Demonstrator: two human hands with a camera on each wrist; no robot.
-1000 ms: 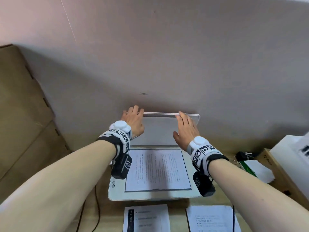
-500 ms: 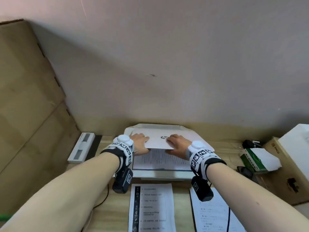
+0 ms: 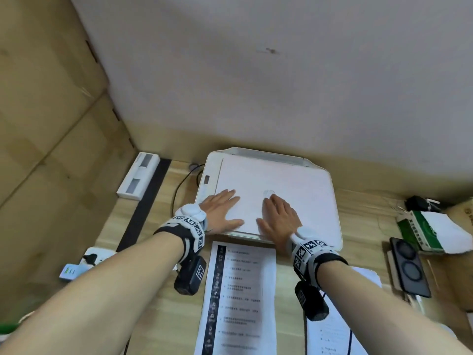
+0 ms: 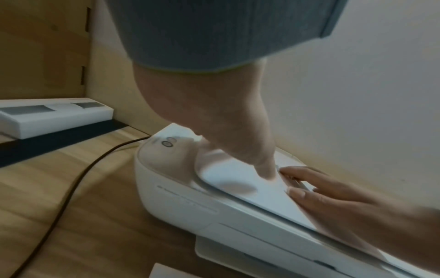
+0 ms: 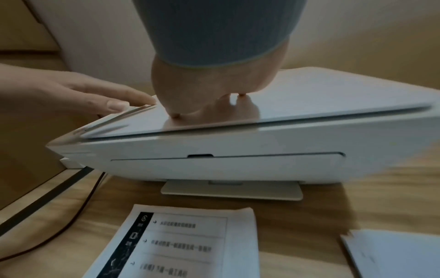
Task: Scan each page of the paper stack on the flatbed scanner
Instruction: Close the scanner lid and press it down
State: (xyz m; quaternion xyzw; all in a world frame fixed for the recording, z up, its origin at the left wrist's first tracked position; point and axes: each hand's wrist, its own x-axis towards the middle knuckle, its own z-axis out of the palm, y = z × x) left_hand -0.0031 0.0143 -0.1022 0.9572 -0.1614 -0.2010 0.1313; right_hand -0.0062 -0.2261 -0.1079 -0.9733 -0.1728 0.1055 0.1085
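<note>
The white flatbed scanner (image 3: 320, 201) sits on the wooden desk against the wall with its lid (image 3: 289, 185) down. My left hand (image 3: 222, 210) lies flat on the lid's front left, fingers straight. My right hand (image 3: 277, 217) presses flat beside it, near the middle. In the left wrist view my left fingers (image 4: 265, 167) press on the lid (image 4: 238, 178), with the right hand (image 4: 333, 197) alongside. The right wrist view shows my fingertips (image 5: 241, 96) on the lid (image 5: 333, 97). A printed page (image 3: 238, 298) lies in front of the scanner and more sheets (image 3: 332, 331) lie to its right. The glass is hidden.
A white box (image 3: 138, 175) and a black strip (image 3: 143, 203) lie at the left by the wooden panel. A cable (image 3: 179, 185) runs from the scanner's left. A green-and-white box (image 3: 430, 234) and a black device (image 3: 409, 267) sit at the right. A power strip (image 3: 84, 262) lies at the near left.
The lid came down from upright to closed over the page on the glass. Both hands followed it down and now lie flat on top.
</note>
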